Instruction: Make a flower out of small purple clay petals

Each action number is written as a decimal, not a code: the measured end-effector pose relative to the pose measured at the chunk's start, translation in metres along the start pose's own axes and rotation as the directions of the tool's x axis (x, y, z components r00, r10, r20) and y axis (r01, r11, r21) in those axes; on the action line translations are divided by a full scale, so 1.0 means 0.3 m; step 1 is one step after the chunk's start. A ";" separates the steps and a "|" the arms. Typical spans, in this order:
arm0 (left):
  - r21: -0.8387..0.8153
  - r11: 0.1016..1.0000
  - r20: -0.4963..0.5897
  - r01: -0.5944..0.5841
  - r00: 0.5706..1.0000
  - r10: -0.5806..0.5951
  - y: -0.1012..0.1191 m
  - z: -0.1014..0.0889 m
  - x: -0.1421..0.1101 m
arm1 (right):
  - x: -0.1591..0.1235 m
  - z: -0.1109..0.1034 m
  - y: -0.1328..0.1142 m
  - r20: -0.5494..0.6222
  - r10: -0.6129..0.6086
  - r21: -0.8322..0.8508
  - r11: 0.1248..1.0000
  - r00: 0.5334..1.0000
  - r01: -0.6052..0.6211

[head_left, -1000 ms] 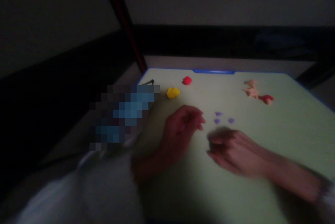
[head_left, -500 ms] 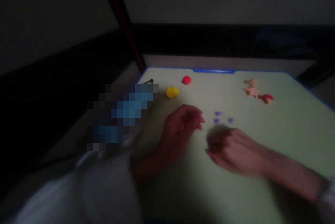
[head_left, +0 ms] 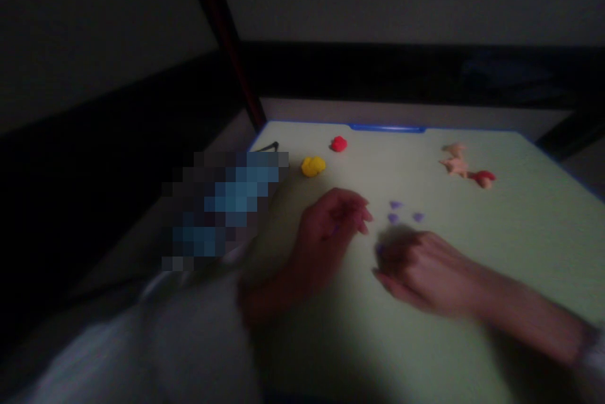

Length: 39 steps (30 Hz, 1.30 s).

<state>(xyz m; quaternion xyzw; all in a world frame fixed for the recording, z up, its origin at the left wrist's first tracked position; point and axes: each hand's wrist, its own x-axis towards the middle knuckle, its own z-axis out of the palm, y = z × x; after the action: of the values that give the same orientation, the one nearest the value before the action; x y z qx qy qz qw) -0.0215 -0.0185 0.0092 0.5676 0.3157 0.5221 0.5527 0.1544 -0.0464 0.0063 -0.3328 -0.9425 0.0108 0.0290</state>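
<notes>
My left hand point(head_left: 331, 227) is curled closed above the board, with a trace of purple clay point(head_left: 335, 229) showing in its palm. To its right, my right hand point(head_left: 425, 271) is low over the board, fingers bent inward. At its fingertips shows a small purple clay piece point(head_left: 380, 249), partly hidden and blurred. Just beyond that hand, three little purple clay pieces lie on the board: a pointed piece point(head_left: 395, 205), a rounded piece point(head_left: 392, 219) and another piece point(head_left: 418, 217) to the right.
The pale board point(head_left: 529, 227) has a blue edge and a blue handle point(head_left: 387, 128) at its far side. A yellow clay lump point(head_left: 312, 166) and a red clay lump point(head_left: 339, 144) lie at back left. Peach clay shapes point(head_left: 454, 166) and a red-and-peach piece point(head_left: 484, 179) sit at back right.
Both hands keep nearly the same pose. The whole view has shifted very slightly, and a little more of the purple piece shows by my right fingertips.
</notes>
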 end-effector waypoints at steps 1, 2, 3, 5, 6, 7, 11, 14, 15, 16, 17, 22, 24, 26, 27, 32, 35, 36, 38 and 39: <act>0.003 1.000 0.002 -0.003 1.000 0.003 0.000 -0.001 0.000 | 0.000 0.000 0.000 -0.005 0.000 -0.002 1.000 1.000 0.000; 0.008 1.000 0.004 -0.004 1.000 0.004 0.000 -0.001 0.000 | -0.001 0.001 0.000 -0.009 -0.001 -0.004 1.000 1.000 0.001; 0.014 1.000 0.002 -0.002 1.000 0.002 0.000 -0.001 -0.001 | -0.003 0.002 0.000 -0.013 -0.003 -0.005 1.000 1.000 0.003; 0.023 1.000 -0.005 0.003 1.000 -0.003 0.002 0.001 -0.001 | -0.005 0.003 -0.001 -0.017 -0.008 -0.009 1.000 1.000 0.008; 0.026 1.000 -0.006 0.006 1.000 -0.005 0.002 0.002 -0.001 | -0.006 0.003 -0.001 -0.016 -0.007 -0.011 1.000 1.000 0.007; 0.026 1.000 -0.007 0.006 1.000 -0.006 0.003 0.002 -0.001 | -0.006 0.003 -0.002 -0.012 -0.002 -0.014 1.000 1.000 0.002; 0.020 1.000 -0.003 0.005 1.000 -0.005 0.000 0.003 0.000 | -0.003 0.003 -0.004 0.017 0.018 -0.018 1.000 1.000 -0.017; 0.018 1.000 0.007 -0.007 1.000 0.007 -0.003 0.001 0.001 | -0.008 0.011 0.001 0.010 0.007 -0.009 1.000 1.000 -0.007; 0.021 1.000 0.007 -0.007 1.000 0.007 -0.003 0.001 0.000 | -0.011 0.016 0.004 0.002 -0.003 -0.005 1.000 1.000 0.003; 0.025 1.000 0.007 -0.005 1.000 0.005 -0.003 0.001 0.000 | -0.016 0.020 0.007 -0.006 -0.013 -0.004 1.000 1.000 0.013; 0.030 1.000 0.007 -0.004 1.000 0.003 -0.002 0.001 -0.001 | -0.022 0.025 0.010 -0.014 -0.025 -0.005 1.000 1.000 0.025; 0.055 0.998 0.025 -0.011 1.000 0.010 -0.002 0.000 0.002 | -0.052 0.038 0.018 -0.094 -0.088 -0.028 0.996 0.992 0.086; 0.088 0.996 0.050 -0.023 0.999 0.018 -0.006 0.000 0.003 | -0.063 0.037 0.022 -0.159 -0.131 -0.032 0.991 0.979 0.128; 0.159 0.985 0.077 -0.066 0.996 0.055 -0.010 0.000 -0.001 | -0.074 0.032 0.030 -0.216 -0.165 -0.029 0.986 0.962 0.162; 0.209 0.972 0.094 -0.107 0.992 0.089 -0.011 0.001 -0.005 | -0.081 0.028 0.036 -0.236 -0.170 -0.026 0.985 0.957 0.169; 0.453 0.777 0.328 -0.436 0.893 0.309 -0.016 0.002 -0.034 | -0.115 0.001 0.094 -0.297 -0.092 -0.006 0.996 0.951 0.094; 0.508 0.643 0.504 -0.573 0.803 0.317 -0.021 0.001 -0.040 | -0.132 -0.011 0.126 -0.313 -0.054 -0.024 0.999 0.948 0.049; 0.528 0.618 0.543 -0.582 0.791 0.282 -0.024 0.001 -0.040 | -0.135 -0.013 0.132 -0.316 -0.060 -0.046 0.998 0.947 0.048; 0.591 0.584 0.570 -0.557 0.800 0.186 -0.031 0.002 -0.039 | -0.137 -0.016 0.136 -0.316 -0.089 -0.105 0.993 0.945 0.058; 0.625 0.570 0.564 -0.533 0.814 0.142 -0.035 0.003 -0.039 | -0.135 -0.016 0.136 -0.314 -0.108 -0.135 0.988 0.943 0.068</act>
<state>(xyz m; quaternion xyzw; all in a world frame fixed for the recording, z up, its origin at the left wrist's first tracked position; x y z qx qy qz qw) -0.0214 -0.0278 -0.0037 0.9011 0.2482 0.2905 0.2049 0.2116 -0.0402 0.0075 -0.2889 -0.9380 -0.1025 0.1617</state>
